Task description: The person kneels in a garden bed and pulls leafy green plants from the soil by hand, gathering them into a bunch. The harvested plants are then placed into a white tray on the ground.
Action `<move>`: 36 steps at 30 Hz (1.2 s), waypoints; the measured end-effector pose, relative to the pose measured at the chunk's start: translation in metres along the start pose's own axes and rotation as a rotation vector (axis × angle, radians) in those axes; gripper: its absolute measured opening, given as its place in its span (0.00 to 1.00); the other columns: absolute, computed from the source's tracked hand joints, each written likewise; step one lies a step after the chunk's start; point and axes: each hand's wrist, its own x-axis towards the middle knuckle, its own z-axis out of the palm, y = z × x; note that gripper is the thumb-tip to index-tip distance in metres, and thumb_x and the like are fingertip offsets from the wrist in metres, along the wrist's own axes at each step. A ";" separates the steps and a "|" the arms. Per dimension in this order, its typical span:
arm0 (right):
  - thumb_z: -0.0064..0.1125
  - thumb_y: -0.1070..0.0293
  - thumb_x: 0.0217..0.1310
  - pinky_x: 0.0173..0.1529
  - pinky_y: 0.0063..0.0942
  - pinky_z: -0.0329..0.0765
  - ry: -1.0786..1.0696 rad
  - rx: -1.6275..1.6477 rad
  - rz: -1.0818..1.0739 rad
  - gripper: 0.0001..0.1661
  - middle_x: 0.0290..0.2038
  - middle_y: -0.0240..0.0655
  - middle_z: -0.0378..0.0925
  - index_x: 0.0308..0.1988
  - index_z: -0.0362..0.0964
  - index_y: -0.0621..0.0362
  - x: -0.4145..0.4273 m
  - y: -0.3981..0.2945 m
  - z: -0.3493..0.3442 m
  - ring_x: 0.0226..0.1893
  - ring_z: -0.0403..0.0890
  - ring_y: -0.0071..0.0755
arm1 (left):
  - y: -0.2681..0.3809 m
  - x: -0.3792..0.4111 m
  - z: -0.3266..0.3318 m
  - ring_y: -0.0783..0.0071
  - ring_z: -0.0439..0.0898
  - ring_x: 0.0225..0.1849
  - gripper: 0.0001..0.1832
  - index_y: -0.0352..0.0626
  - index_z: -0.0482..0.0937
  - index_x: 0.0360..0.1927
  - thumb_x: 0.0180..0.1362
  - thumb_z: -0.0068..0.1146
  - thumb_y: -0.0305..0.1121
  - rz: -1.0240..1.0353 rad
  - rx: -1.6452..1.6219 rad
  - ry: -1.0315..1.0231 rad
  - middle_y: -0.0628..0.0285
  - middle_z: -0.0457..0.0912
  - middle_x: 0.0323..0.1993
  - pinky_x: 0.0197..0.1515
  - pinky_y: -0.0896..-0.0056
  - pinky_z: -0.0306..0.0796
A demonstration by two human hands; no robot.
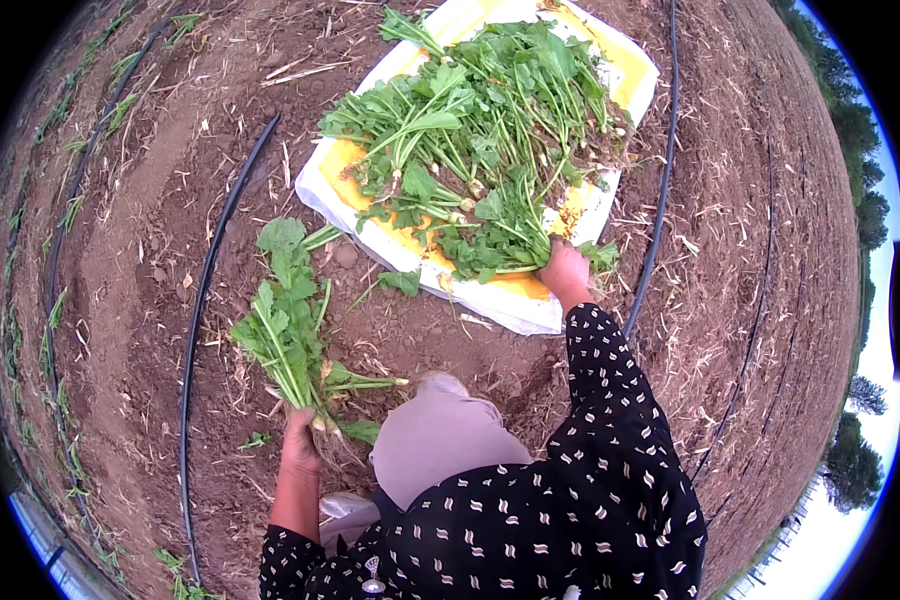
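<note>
My left hand [301, 441] grips a bunch of leafy root vegetables [289, 345] near its base, at the left of my knee. Pale, turnip-like roots with thin trailing rootlets show beside the fingers, and the leaves point away from me. My right hand [566, 268] is closed around the stems of another leafy bunch [504, 229], over the near right part of a white and yellow sack [544, 313]. Its roots are mostly hidden by the hand. Farther up the sack lies a heap of similar greens [495, 97], several with small whitish roots and soil on them.
A black drip-irrigation hose [195, 330] runs along the soil on the left, and another hose [664, 172] passes right of the sack. Dry straw and loose leaves [400, 281] lie on the brown soil. My bent knee [442, 435] is between my arms. Trees [855, 457] stand at the right rim.
</note>
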 end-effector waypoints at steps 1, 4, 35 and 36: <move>0.67 0.54 0.39 0.49 0.42 0.73 -0.034 0.049 0.001 0.36 0.43 0.42 0.75 0.50 0.67 0.55 0.003 0.005 0.000 0.46 0.77 0.45 | 0.000 0.001 0.004 0.68 0.78 0.35 0.26 0.41 0.67 0.52 0.47 0.56 0.33 -0.012 -0.029 0.004 0.59 0.78 0.37 0.35 0.67 0.76; 0.67 0.56 0.40 0.44 0.39 0.75 -0.048 0.214 -0.013 0.30 0.36 0.44 0.79 0.45 0.71 0.57 -0.013 -0.001 -0.012 0.39 0.79 0.46 | -0.002 0.006 -0.022 0.63 0.78 0.42 0.26 0.40 0.69 0.53 0.49 0.55 0.36 0.029 -0.015 -0.088 0.57 0.78 0.42 0.44 0.62 0.74; 0.62 0.67 0.47 0.40 0.33 0.80 -0.638 2.007 -0.502 0.28 0.38 0.39 0.77 0.49 0.67 0.66 -0.019 -0.215 -0.136 0.37 0.79 0.35 | 0.027 -0.019 -0.058 0.66 0.79 0.36 0.27 0.37 0.70 0.51 0.46 0.57 0.37 0.219 -0.243 -0.060 0.56 0.79 0.38 0.39 0.64 0.76; 0.62 0.68 0.47 0.40 0.34 0.80 -0.634 1.932 -0.576 0.31 0.39 0.39 0.76 0.52 0.65 0.64 -0.031 -0.212 -0.141 0.38 0.79 0.36 | 0.034 -0.014 -0.058 0.67 0.79 0.38 0.28 0.38 0.68 0.52 0.45 0.57 0.35 0.235 -0.265 -0.116 0.56 0.79 0.40 0.41 0.63 0.77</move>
